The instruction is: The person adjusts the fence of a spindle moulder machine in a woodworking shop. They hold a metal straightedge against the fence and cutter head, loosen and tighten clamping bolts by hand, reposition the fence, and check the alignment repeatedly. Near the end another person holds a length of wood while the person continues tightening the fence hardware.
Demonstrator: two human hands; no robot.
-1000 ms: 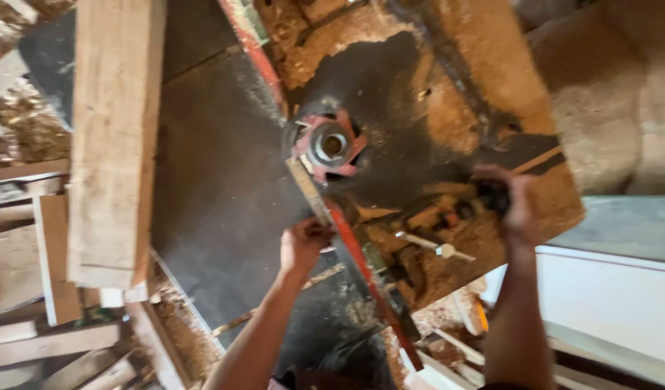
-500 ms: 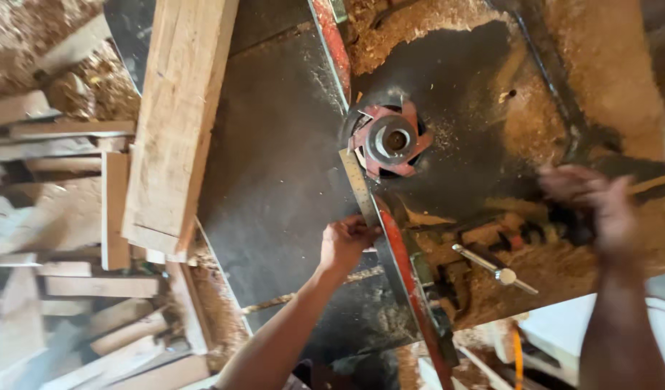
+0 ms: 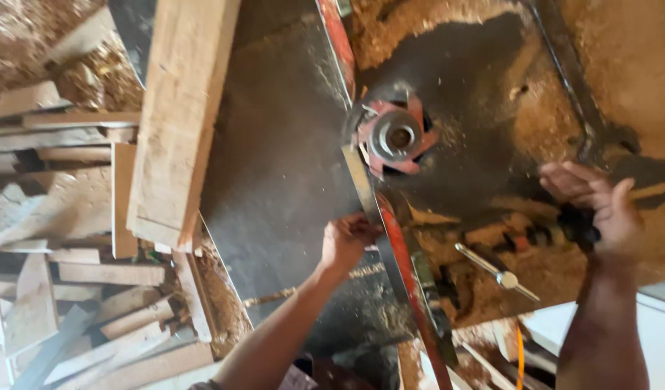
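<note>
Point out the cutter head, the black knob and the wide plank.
cutter head (image 3: 395, 136), head view, on its metal hub.
black knob (image 3: 579, 225), head view, on its dark body by the right hand.
wide plank (image 3: 181, 115), head view, on its top face.

wooden plank (image 3: 179, 123) cut off at top; right hand (image 3: 596, 206) motion-blurred

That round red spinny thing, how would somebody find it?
Start at the dark metal machine table and follow the long red fence up from the left hand. The cutter head sits beside it: a grey metal hub ringed by red blades, the only round thing there.
</note>
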